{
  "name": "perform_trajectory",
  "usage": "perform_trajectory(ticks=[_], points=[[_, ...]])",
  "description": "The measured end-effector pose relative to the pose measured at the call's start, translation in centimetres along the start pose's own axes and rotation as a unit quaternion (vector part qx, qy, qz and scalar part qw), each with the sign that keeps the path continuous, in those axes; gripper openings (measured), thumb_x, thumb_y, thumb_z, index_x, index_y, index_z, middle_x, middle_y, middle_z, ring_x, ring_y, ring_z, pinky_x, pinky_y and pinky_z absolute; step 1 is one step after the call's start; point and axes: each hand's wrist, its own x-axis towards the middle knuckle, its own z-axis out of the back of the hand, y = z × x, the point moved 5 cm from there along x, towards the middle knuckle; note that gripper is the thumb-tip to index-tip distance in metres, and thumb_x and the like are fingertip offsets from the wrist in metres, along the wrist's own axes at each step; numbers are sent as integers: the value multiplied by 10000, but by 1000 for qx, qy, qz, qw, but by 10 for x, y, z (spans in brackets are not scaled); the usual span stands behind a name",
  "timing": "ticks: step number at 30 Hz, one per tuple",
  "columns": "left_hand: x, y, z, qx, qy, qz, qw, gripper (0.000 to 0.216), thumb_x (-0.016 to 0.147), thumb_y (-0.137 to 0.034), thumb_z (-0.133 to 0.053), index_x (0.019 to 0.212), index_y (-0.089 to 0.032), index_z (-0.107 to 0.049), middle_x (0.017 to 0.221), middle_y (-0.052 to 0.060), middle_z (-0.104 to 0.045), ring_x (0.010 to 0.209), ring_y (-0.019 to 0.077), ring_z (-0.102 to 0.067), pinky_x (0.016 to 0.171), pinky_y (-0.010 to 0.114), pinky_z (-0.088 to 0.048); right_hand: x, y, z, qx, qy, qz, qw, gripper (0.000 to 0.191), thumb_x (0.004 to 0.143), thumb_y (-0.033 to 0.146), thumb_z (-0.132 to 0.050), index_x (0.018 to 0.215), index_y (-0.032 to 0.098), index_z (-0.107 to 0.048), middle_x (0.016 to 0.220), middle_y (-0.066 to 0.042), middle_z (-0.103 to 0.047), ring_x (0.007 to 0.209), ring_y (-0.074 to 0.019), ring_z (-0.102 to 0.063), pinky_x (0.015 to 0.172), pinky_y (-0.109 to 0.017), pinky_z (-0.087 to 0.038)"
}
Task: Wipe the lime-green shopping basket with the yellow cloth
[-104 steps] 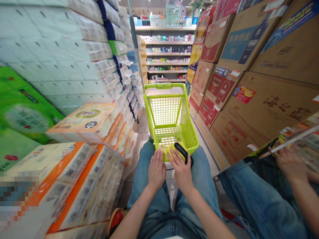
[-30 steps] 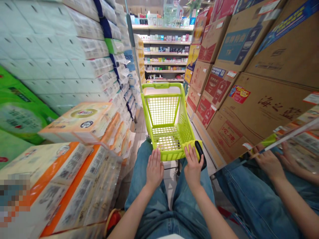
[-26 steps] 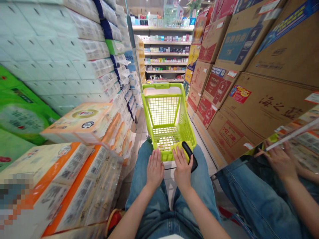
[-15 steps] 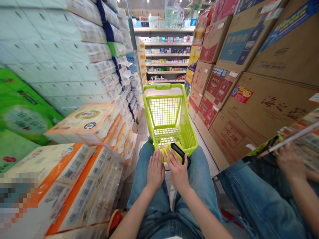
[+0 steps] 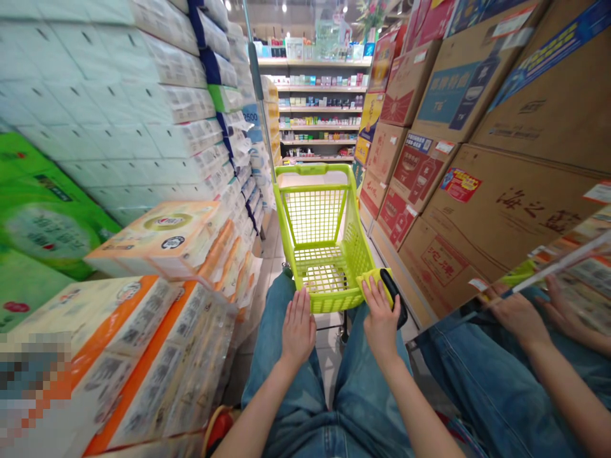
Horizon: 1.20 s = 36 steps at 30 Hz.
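Note:
A lime-green shopping cart basket (image 5: 317, 245) with mesh walls stands between my knees. My left hand (image 5: 298, 327) lies flat on its near left corner, the fingers stretched out and close together. At the near right corner, my right hand (image 5: 380, 318) presses a folded yellow-and-black cloth (image 5: 392, 289) against the rim. Its fingers are spread over the yellow part, and the black part bulges out to the right. No goods show inside the basket. The underside of the cloth is hidden.
Tissue packs (image 5: 157, 235) are stacked along my left. Printed cardboard cartons (image 5: 482, 197) line the right, above a mirror panel (image 5: 539, 318) reflecting my hands. Shelves of small products (image 5: 319, 102) stand ahead. A grey pole (image 5: 258, 83) rises beyond the cart on the left.
My right hand has moved the yellow-and-black cloth rightward along the near rim, from the middle to the right corner. My left hand stays in place.

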Motion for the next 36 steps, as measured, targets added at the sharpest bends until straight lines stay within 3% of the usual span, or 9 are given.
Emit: perform_trajectory(ticks=[7,10,13,16,24,27,31,36], points=[[-1,3,-1,-7,6,2,1000,714,931,-111,-386,1572,-151,-74,1590,136,-325,1505,240,-209,1176,465,-334,-15,93,-18,73,25,83,994,708,830,-6,-375,1482,268,-405,1521,-44,-464,1451,-172,-334,1205,-518,43],[-1,4,0,-6,5,-4,1000,715,937,-138,-401,1572,-154,-74,1582,141,-341,1502,244,-220,1168,468,-349,-15,114,-22,86,29,114,989,622,894,45,-391,1473,270,-422,1511,-49,-477,1457,-168,-321,1208,-498,52],[-1,3,0,-3,3,-2,1000,715,938,-137,-404,1572,-155,-74,1577,143,-350,1500,245,-228,1167,472,-350,-15,113,-21,79,35,137,987,639,904,48,-408,1490,300,-388,1507,-43,-483,1447,-166,-341,1207,-505,61],[-1,2,0,-2,2,-1,1000,713,937,-116,-396,1572,-154,-75,1583,139,-338,1502,244,-220,1172,471,-341,-16,95,-17,73,48,155,984,711,875,5,-397,1506,328,-350,1515,-31,-474,1438,-165,-356,1199,-523,86],[0,1,0,-3,6,-1,1000,725,926,-103,-404,1571,-141,-75,1589,135,-326,1505,244,-209,1178,465,-332,-1,-7,5,6,-11,55,998,854,763,-35,-382,1521,354,-315,1503,-9,-491,1423,-182,-386,1205,-540,-16],[0,0,1,-4,3,-1,1000,726,928,-104,-404,1571,-143,-71,1587,136,-330,1503,244,-215,1181,466,-328,6,-24,8,-3,-28,36,999,896,734,-37,-383,1524,378,-296,1482,14,-518,1412,-177,-402,1208,-530,-32],[1,-1,0,-9,-2,3,1000,727,927,-102,-393,1572,-145,-61,1587,141,-329,1502,249,-216,1175,472,-336,0,2,3,16,-23,21,999,854,751,-29,-379,1525,326,-319,1509,-10,-482,1441,-193,-358,1207,-532,-53],[0,1,0,-24,-3,-1,1000,710,936,-114,-377,1572,-149,-62,1584,149,-334,1503,251,-215,1160,474,-362,-13,80,-15,69,4,82,994,735,818,-15,-380,1489,283,-400,1499,-31,-495,1449,-184,-341,1213,-520,0]])
